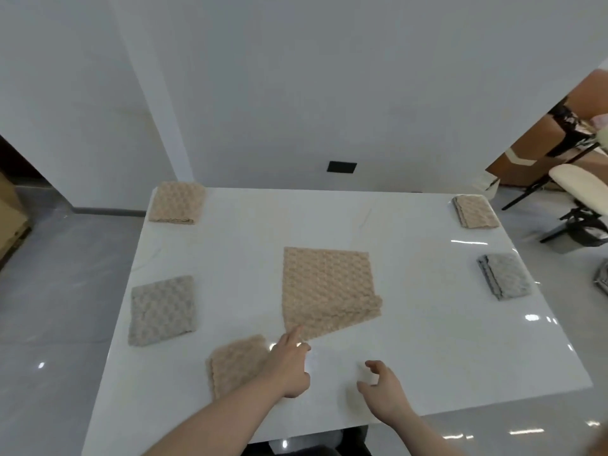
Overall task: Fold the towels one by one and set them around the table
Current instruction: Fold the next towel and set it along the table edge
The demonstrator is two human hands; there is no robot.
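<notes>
A beige towel [327, 289] lies half folded in the middle of the white table [427, 340], its right edge doubled over. My left hand [289, 365] reaches toward its near left corner, one finger stretched out and touching the cloth's edge. My right hand [383, 388] hovers over the bare table near the front edge, fingers loosely curled and holding nothing. A folded beige towel [238, 362] lies just left of my left wrist, partly hidden by my forearm.
Folded towels sit around the table: beige at the far left corner [176, 202], grey at mid left [162, 310], beige at the far right corner [475, 211], grey at mid right [505, 275]. Chairs [579, 199] stand off to the right.
</notes>
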